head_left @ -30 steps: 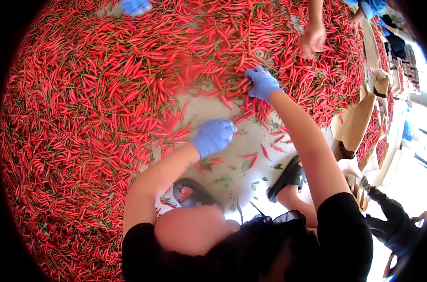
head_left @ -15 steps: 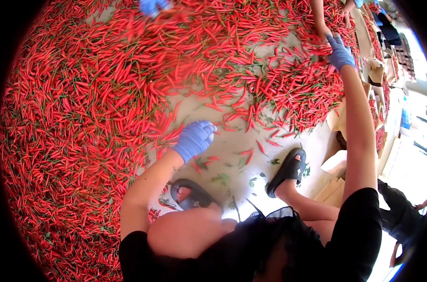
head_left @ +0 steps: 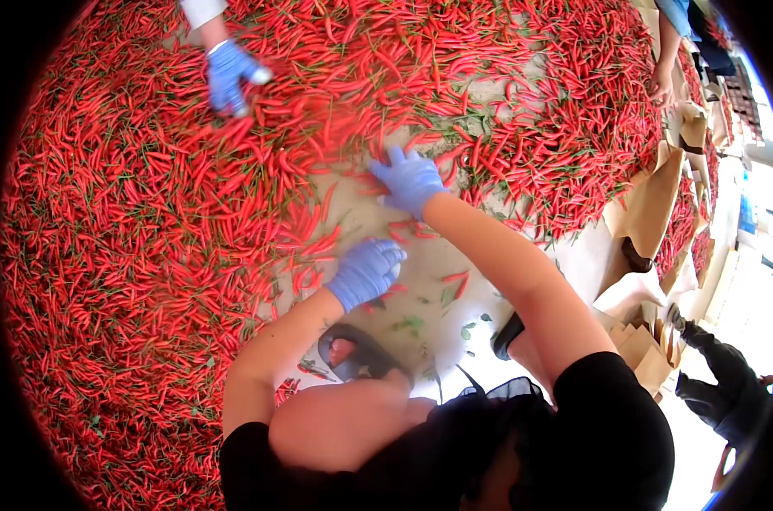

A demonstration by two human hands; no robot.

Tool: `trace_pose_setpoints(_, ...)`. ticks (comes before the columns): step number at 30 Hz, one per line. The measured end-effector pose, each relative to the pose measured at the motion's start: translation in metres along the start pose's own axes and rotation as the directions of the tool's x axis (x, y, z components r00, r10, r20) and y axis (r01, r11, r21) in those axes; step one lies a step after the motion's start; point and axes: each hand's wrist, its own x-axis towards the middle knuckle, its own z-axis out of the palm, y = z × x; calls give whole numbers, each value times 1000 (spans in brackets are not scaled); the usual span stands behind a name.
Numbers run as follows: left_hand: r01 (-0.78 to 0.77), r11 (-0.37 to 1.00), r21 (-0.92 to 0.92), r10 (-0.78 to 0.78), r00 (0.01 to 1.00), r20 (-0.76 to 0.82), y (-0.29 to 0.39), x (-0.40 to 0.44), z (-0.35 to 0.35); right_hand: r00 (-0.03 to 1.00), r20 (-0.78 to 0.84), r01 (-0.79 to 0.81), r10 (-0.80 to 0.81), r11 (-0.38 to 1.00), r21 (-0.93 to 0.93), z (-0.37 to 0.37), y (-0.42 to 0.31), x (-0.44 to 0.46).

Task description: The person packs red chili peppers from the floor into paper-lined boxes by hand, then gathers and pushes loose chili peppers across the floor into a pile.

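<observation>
Red chili peppers [head_left: 191, 179] with green stems cover most of the pale floor [head_left: 378, 200]. My left hand [head_left: 365, 274], in a blue glove, is low over the floor by the pile's edge with its fingers curled in. Whatever it may hold is hidden. Just above it, my right hand [head_left: 409, 180], gloved the same way, reaches down at the border of the peppers. Its fingers are spread, and no pepper shows in its grasp.
A co-worker's blue-gloved hand [head_left: 231, 77] is over the peppers at upper left. Another person's bare hand [head_left: 661, 85] is at upper right, near brown cardboard [head_left: 655, 204]. Loose leaves [head_left: 410, 324] lie by my sandal [head_left: 352, 349]. A dark-clothed person [head_left: 731, 387] is at far right.
My right hand has come from the far right pile to the middle, close to my left hand. The left hand stays nearly in place. The co-worker's gloved hand has moved left and lower.
</observation>
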Motion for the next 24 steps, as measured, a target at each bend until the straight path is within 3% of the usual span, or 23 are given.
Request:
trace_pose_setpoints(1,5,1000,-18,-5,1000,4,-1,-2,3,993,117,1,-12,996,90,-2,0,-6)
trace_pose_setpoints(3,-15,1000,-20,15,1000,22,0,-4,4,998,38,55,-56,998,37,29,9,-13)
trace_pose_setpoints(5,-13,999,-49,14,1000,17,3,-3,3,979,141,150,-144,988,-35,30,18,-24)
trace_pose_setpoints(6,-25,998,-49,26,1000,17,3,-2,1,991,62,113,-121,987,115,29,25,-31)
trace_pose_setpoints(7,-21,999,-48,19,999,-27,2,-4,-2,992,61,103,-111,988,115,25,37,-37)
trace_pose_setpoints(9,-16,999,-48,13,998,-67,3,-8,-13,901,-413,337,-136,818,466,17,70,-43)
trace_pose_setpoints(11,-28,1000,2,28,1000,4,3,-5,-34,885,-464,321,-50,787,527,-36,104,-64)
trace_pose_setpoints(12,-96,995,32,94,993,67,1,-1,-44,919,-394,196,17,848,492,-64,127,-72)
trace_pose_setpoints(13,-105,994,40,101,992,74,2,7,-55,855,-518,297,4,816,495,-61,172,-64)
trace_pose_setpoints(14,-133,983,129,101,968,229,4,15,-65,829,-559,280,11,858,431,-96,190,-82)
trace_pose_setpoints(15,-170,963,210,81,922,378,9,23,-75,846,-531,89,52,968,236,-118,218,-87)
trace_pose_setpoints(16,-196,956,218,89,902,423,14,34,-85,860,-502,-100,93,995,13,-141,246,-93)
trace_pose_setpoints(17,-197,954,228,84,901,427,16,45,-87,850,-406,-431,336,886,-170,-157,266,-97)
trace_pose_setpoints(18,-192,929,317,11,869,494,19,58,-86,757,-530,-596,382,736,-320,-162,276,-110)
trace_pose_setpoints(19,-190,895,404,-71,833,549,21,69,-84,692,-659,-647,294,658,-386,-159,277,-117)
trace_pose_setpoints(20,-185,890,416,-86,829,552,21,80,-82,762,-586,-555,277,746,-368,-157,268,-119)
trace_pose_setpoints(22,-18,897,442,-176,903,393,21,98,-66,888,-389,-366,244,888,-279,-137,237,-112)
trace_pose_setpoints(23,-10,892,452,-190,899,394,19,102,-50,958,-259,-178,121,962,-207,-108,222,-114)
trace_pose_setpoints(24,20,899,437,-170,937,305,16,107,-32,975,100,-190,200,976,-106,-88,194,-111)
